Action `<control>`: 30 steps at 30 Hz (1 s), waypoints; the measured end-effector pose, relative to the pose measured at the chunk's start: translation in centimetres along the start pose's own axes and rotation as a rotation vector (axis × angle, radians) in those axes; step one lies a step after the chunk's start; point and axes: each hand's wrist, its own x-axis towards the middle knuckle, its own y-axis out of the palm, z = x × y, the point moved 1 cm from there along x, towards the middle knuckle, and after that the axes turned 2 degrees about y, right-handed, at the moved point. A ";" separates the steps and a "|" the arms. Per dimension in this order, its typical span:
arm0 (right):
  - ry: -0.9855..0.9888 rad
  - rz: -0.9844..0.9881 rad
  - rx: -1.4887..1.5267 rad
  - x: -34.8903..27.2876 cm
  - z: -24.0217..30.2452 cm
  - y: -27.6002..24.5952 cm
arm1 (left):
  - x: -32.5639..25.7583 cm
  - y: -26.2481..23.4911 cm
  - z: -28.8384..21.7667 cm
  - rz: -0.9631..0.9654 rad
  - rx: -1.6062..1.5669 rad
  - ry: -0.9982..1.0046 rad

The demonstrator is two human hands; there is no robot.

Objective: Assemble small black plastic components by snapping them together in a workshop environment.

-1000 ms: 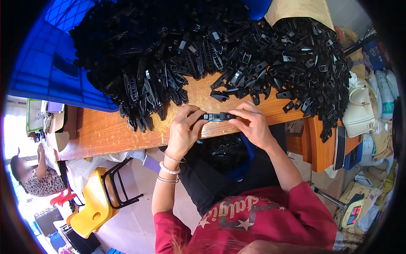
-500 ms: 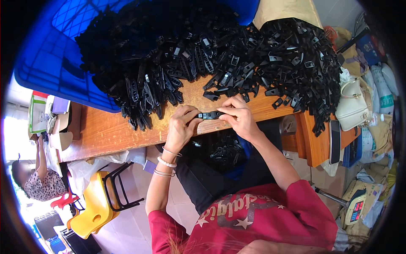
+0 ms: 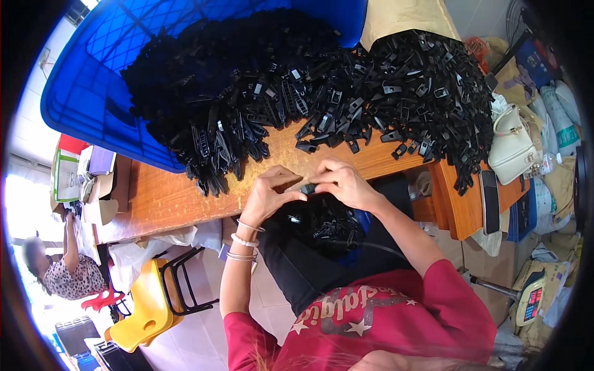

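Two hands meeting at the near edge of the desk (image 3: 154, 198), fingertips pinched together over one small black plastic clip (image 3: 307, 188). Left hand (image 3: 272, 196) curled nearly closed, thumb and forefinger gripping the clip's left end, three bangles on the wrist. Right hand (image 3: 346, 183) likewise bent tight, fingers clamped on the clip's right end, knuckles up. Clip held level between them, just above the wood, mostly hidden by the fingers.

Directly below the hands, in the lap, a dark bag (image 3: 325, 226) holding more black clips, with a blue rim peeking out. Red printed shirt (image 3: 371, 315) at the bottom of the view.

Just beyond the hands, a huge heap of black clips (image 3: 346, 93) sprawled across the desk, spilling toward the right corner and hanging over its edge. Left part of the heap lying in a big blue plastic crate (image 3: 86, 86), tipped open toward the desk. Tan sack (image 3: 402, 18) behind the heap at the top.

Off to the right, a cream handbag (image 3: 513, 148) beside the heap, a dark phone (image 3: 490, 201) flat on the desk's side ledge, bags and bundles stacked further out. Lower right, a small scale (image 3: 531, 300) on the floor.

Down left, a yellow stool (image 3: 145, 306) on the tiled floor, and another person (image 3: 62, 272) in a patterned top well apart at the far left.
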 end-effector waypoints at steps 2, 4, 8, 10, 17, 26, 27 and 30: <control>-0.022 0.024 0.057 0.1 -0.4 -0.8 | 1.0 -0.2 0.5 -0.057 0.002 0.031; -0.216 -0.206 -0.071 1.5 -0.6 -1.1 | 3.6 -0.1 0.8 -0.252 0.087 0.117; -0.146 -0.405 -0.488 5.0 0.5 0.7 | 8.8 1.2 1.8 -0.312 0.099 0.032; -0.133 -0.340 -0.513 4.8 0.3 1.4 | 9.2 1.8 2.5 -0.255 0.197 0.039; -0.221 -0.291 -0.432 0.4 0.2 -1.5 | 4.5 0.5 -0.4 -0.210 0.117 -0.280; 0.029 -0.455 -0.593 1.2 1.0 1.4 | -2.0 2.2 -0.6 -0.350 0.482 -0.046; 0.024 -0.444 -0.571 1.2 1.0 1.5 | -2.0 2.0 -0.7 -0.341 0.490 -0.039; -0.022 -0.419 -0.497 1.4 0.5 0.8 | -0.3 0.6 -1.9 -0.222 0.535 0.134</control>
